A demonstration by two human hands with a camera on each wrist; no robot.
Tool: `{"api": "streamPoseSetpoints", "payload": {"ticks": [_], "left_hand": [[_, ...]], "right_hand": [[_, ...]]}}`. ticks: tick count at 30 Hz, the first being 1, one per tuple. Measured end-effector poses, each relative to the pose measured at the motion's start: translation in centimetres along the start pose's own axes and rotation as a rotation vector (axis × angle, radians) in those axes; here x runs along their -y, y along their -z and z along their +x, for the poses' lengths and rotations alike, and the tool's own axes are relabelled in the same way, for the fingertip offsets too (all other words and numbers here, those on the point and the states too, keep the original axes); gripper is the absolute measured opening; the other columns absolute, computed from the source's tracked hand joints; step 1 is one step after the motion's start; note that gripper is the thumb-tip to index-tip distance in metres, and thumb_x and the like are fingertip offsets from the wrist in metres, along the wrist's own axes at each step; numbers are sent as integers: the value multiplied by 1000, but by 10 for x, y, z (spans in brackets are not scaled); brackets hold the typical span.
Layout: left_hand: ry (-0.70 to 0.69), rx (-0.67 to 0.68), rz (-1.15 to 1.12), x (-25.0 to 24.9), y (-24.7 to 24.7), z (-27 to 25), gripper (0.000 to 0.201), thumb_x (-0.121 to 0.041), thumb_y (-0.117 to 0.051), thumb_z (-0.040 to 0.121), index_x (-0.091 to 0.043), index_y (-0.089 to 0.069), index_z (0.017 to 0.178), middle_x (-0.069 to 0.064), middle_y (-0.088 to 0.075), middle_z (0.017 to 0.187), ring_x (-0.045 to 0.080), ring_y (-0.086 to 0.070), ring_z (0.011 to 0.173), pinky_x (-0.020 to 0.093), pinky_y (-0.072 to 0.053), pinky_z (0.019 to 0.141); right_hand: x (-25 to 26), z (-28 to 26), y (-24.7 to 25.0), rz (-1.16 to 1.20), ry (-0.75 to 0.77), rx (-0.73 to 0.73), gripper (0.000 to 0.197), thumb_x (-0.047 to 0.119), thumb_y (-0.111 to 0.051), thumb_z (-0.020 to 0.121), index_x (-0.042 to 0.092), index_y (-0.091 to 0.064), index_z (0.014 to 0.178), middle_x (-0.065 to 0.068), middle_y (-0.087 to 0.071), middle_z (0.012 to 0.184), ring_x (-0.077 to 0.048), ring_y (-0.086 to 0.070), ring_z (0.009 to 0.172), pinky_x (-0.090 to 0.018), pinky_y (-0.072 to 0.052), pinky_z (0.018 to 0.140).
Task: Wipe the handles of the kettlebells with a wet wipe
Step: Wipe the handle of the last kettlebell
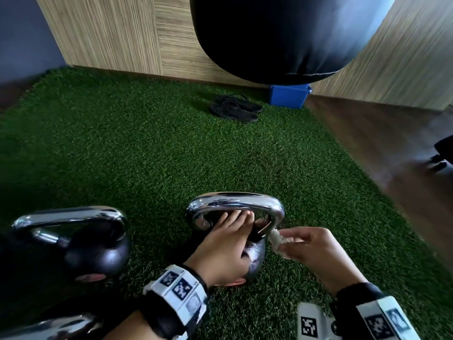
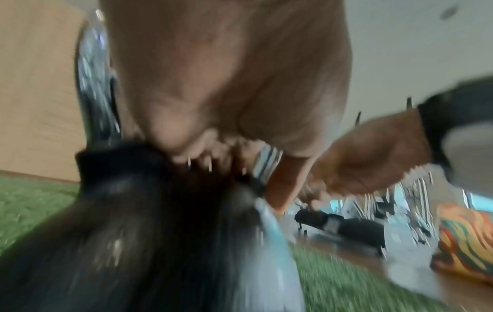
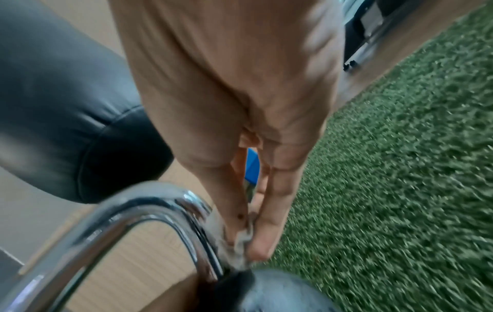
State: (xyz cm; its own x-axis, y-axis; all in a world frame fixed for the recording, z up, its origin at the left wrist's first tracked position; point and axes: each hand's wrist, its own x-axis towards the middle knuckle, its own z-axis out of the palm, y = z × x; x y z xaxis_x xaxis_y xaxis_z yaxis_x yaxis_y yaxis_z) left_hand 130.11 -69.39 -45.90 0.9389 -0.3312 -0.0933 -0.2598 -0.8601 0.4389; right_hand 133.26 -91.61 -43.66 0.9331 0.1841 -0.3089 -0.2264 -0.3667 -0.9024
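Note:
A black kettlebell [image 1: 256,256] with a chrome handle [image 1: 235,201] stands on green turf in the head view. My left hand [image 1: 230,231] rests flat on its ball, fingers straight and reaching under the handle. My right hand [image 1: 284,241] pinches a crumpled white wet wipe [image 1: 275,240] against the foot of the handle's right leg. The right wrist view shows the wipe [image 3: 242,238] squeezed between thumb and finger against the chrome handle [image 3: 128,211]. The left wrist view is blurred, with my left hand [image 2: 226,84] on the dark ball [image 2: 133,232].
A second kettlebell [image 1: 95,249] stands to the left, and another chrome handle [image 1: 49,327] shows at the bottom left corner. A black punching bag [image 1: 282,38] hangs ahead. Black sandals [image 1: 235,109] and a blue bin [image 1: 289,95] lie beyond. Wood floor [image 1: 392,155] borders the turf at right.

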Motion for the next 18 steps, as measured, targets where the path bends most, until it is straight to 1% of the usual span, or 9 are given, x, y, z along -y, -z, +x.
{"api": "streamPoseSetpoints", "payload": {"ticks": [1, 2, 3, 5, 7, 9, 12, 15, 18], "left_hand": [[25, 59, -115, 1, 11, -2, 65, -30, -42, 104, -27, -16, 164, 1, -15, 171, 14, -16, 157, 29, 5, 125], [57, 82, -223, 0, 24, -4, 52, -31, -42, 106, -34, -35, 158, 3, -36, 165, 15, -42, 144, 33, -18, 124], [91, 69, -323, 0, 35, -8, 40, -34, -43, 107, -38, -53, 145, 4, -58, 148, 15, -60, 119, 37, -41, 110], [125, -20, -543, -5, 54, -15, 29, -43, -48, 106, -33, -70, 122, -2, -76, 118, 10, -72, 95, 37, -57, 93], [89, -67, -784, -11, 66, -21, 39, -56, -54, 99, -29, -73, 120, -8, -77, 113, 5, -75, 100, 38, -62, 91], [58, -8, -972, -16, 76, -24, 53, -63, -60, 85, -27, -74, 121, -3, -78, 114, 13, -76, 105, 39, -63, 91], [13, 59, -1161, -19, 83, -26, 42, -48, -71, 83, -22, -78, 116, 5, -79, 113, 22, -75, 108, 32, -63, 88], [-33, -32, -1192, -17, 88, -30, 38, -38, -77, 82, -22, -78, 117, 0, -78, 118, 17, -74, 111, 21, -61, 84], [-108, -197, -1023, -13, 100, -36, 35, -32, -75, 88, -24, -76, 122, -9, -77, 119, 9, -73, 111, 17, -57, 90]], "right_hand": [[4, -6, 3, -25, 14, 34, 26, 9, -84, 72, 27, -81, 91, 2, -79, 93, -17, -76, 86, -35, -59, 81], [11, -12, 5, -25, 46, 71, 27, 12, -84, 71, 28, -81, 91, 2, -79, 93, -17, -76, 87, -34, -59, 81], [19, -18, 7, -13, 96, 99, 27, 15, -84, 68, 28, -80, 92, 0, -79, 93, -19, -76, 88, -32, -60, 80], [35, -26, 7, -7, 203, 99, 30, 21, -84, 63, 26, -78, 92, -3, -78, 92, -22, -75, 87, -28, -59, 74], [50, -34, 4, -7, 294, 90, 32, 23, -87, 63, 24, -73, 92, -3, -78, 91, -19, -74, 83, -25, -57, 68], [64, -40, -2, -9, 384, 93, 30, 24, -87, 67, 24, -68, 90, -2, -78, 89, -18, -73, 76, -26, -57, 65], [79, -43, -9, -111, 515, -57, 29, 27, -88, 68, 26, -64, 84, 5, -76, 80, -10, -66, 62, -25, -52, 57], [88, -39, -15, -160, 615, -231, 35, 37, -90, 63, 25, -60, 77, 4, -66, 71, -4, -52, 54, -17, -42, 48], [89, -37, -18, -182, 646, -228, 33, 37, -89, 69, 28, -62, 86, 8, -63, 79, -4, -54, 60, -14, -43, 50]]}}
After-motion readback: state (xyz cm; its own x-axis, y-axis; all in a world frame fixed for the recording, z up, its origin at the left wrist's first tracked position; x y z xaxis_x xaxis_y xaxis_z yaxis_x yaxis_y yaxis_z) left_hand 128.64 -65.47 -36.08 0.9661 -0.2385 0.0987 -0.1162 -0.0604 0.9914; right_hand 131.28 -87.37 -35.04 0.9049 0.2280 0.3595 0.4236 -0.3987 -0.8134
